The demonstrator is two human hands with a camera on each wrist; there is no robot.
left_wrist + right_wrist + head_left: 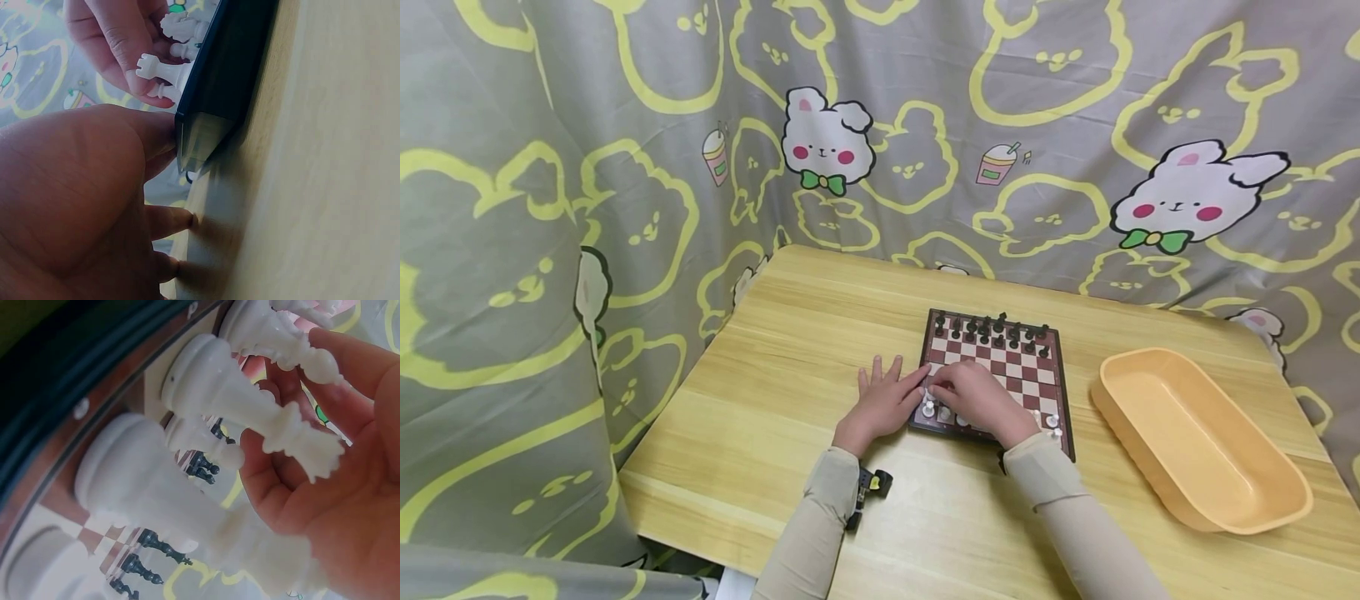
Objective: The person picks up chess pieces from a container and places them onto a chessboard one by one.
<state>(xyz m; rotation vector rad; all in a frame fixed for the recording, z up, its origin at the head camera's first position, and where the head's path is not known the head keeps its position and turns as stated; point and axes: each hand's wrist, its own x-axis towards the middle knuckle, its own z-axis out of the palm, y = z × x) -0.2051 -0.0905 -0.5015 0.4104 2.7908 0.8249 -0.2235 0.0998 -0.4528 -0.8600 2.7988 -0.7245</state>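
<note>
A chessboard (1026, 371) with dark red and white squares lies on the table. My left hand (883, 404) rests at its left edge, fingers spread; in the left wrist view its thumb and a finger touch the board's corner, and other fingertips meet the tabletop. My right hand (977, 396) reaches over the near left part of the board. Thumb and finger pinch a small white pawn (164, 92), just beyond a white rook (161, 67) on the corner. In the right wrist view a white queen (250, 406) and other white pieces stand close to my palm.
Black chess pieces (985, 329) stand in two rows along the board's far side. An orange plastic basin (1198, 450) sits to the right of the board on the wooden table (760, 367). A patterned curtain (910, 167) hangs behind and to the left.
</note>
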